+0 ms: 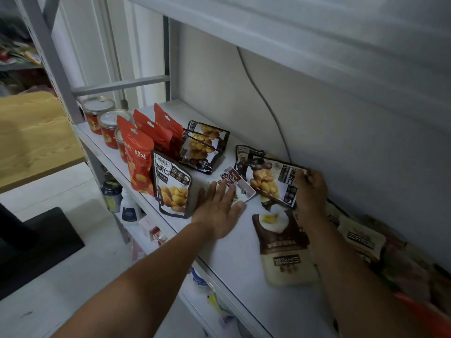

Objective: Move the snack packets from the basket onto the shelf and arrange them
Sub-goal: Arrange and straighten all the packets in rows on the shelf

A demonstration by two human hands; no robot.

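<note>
On the white shelf [229, 250] my right hand [311, 189] grips the top edge of a dark chestnut packet [268, 181] lying tilted near the back wall. My left hand [218, 211] lies flat with straight fingers, its fingertips on a small brown-and-white packet [235, 185]. An upright chestnut packet [172, 186] stands just left of that hand. Behind it lie more chestnut packets [203, 147] and three red packets [140, 157] stand upright. A brown-and-cream packet [285, 250] lies flat under my right forearm.
Red jars with clear lids [98, 113] stand at the shelf's far left end. More cream and brown packets [361, 237] are heaped at the right beside a red edge [419, 306]. A grey cable [266, 101] runs down the back wall. Bottles sit on the lower shelf [122, 201].
</note>
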